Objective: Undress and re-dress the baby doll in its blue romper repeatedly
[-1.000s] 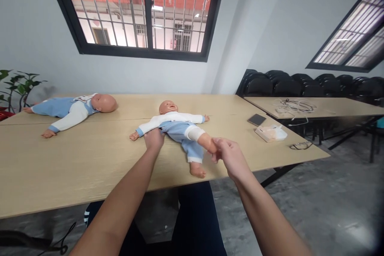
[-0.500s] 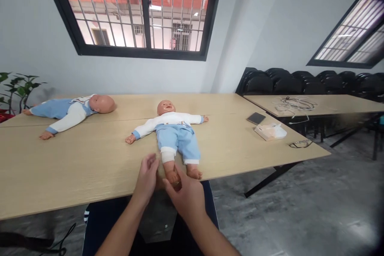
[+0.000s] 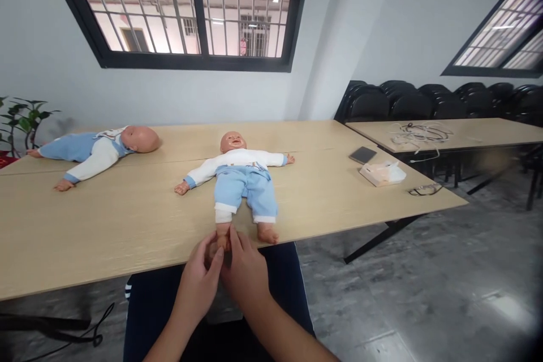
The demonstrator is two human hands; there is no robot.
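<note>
A baby doll (image 3: 245,181) in a white top and light blue trousers lies on its back, arms spread, feet at the table's near edge. Its leg on my left has a white band (image 3: 223,215) below the trouser cuff, with a bare foot (image 3: 223,233) under it. My left hand (image 3: 199,274) curls around the outer side of that foot, thumb in front. From the other side my right hand (image 3: 246,271) closes its fingers against the ankle and foot. The doll's other foot (image 3: 268,233) rests free beside my right hand.
A second baby doll (image 3: 99,150) lies at the table's left. On the right are a dark flat object (image 3: 362,154), an open tissue pack (image 3: 383,173) and glasses (image 3: 425,190). Cables (image 3: 422,133) lie on another table, and black chairs (image 3: 368,103) stand behind.
My left hand, which was apart from the leg with raised fingers, has come onto the foot. My right hand has shifted left with it, and the doll's legs have swung slightly left.
</note>
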